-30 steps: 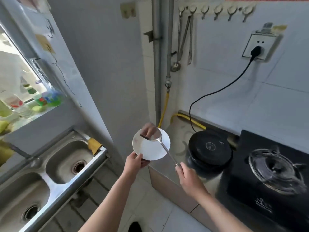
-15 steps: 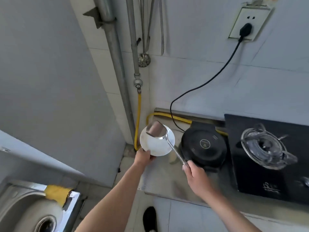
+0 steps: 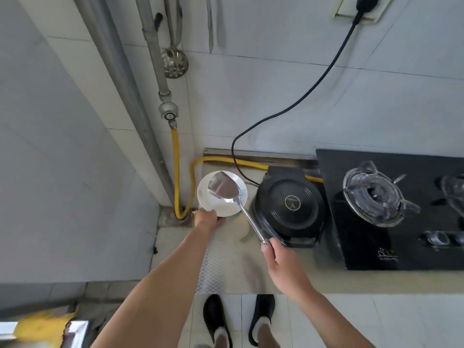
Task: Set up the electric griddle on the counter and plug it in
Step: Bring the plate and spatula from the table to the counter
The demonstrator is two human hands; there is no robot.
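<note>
The black round electric griddle (image 3: 288, 207) sits closed on the steel counter (image 3: 226, 249), left of the gas stove. Its black cord (image 3: 313, 89) runs up the tiled wall to a plug (image 3: 364, 2) seated in the wall socket (image 3: 376, 13). My left hand (image 3: 207, 218) grips the near rim of a white plate (image 3: 221, 194), held low over the counter's left end. My right hand (image 3: 281, 259) holds the handle of a metal spatula (image 3: 223, 188), whose blade rests over the plate.
A black gas stove (image 3: 376, 242) with glass burner covers fills the counter's right. A yellow gas hose (image 3: 175, 172) and grey pipes (image 3: 153, 46) run down the left corner. A slotted ladle (image 3: 174, 62) hangs on the wall. My slippered feet (image 3: 238, 320) stand on the floor below.
My view has swung right and down, away from the sink, toward the counter. Both hands have carried the plate and spatula forward and lower, now over the counter's left end beside the griddle.
</note>
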